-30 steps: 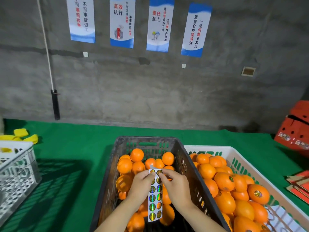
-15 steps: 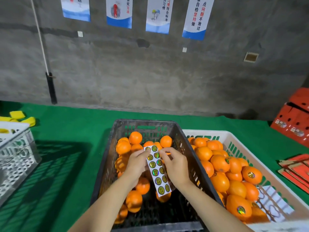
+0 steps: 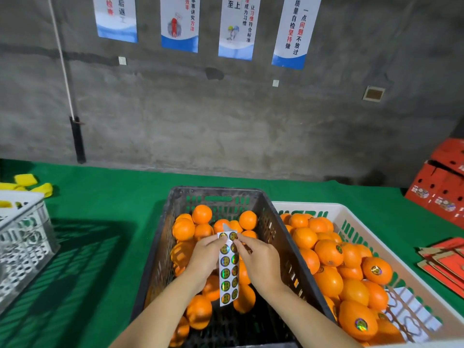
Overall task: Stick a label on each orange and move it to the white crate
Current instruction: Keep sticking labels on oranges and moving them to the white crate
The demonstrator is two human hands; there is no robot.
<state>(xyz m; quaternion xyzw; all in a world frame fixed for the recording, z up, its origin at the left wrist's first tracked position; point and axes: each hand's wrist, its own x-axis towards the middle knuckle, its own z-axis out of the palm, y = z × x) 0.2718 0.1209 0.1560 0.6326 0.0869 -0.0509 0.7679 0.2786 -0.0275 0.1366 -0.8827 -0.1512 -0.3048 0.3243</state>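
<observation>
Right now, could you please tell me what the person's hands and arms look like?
The left hand and right hand are bare: no gloves, rings or watch show. Both forearms are uncovered to the picture's edge; no sleeve is in view.

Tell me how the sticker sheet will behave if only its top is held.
Probably floppy: the sheet hangs down below the left hand and right hand pinching its top, and its top end curls. Likely very light, since a pinch carries it.

Bare left hand (image 3: 206,257), bare right hand (image 3: 261,259); forearms bare up to frame edge.
</observation>
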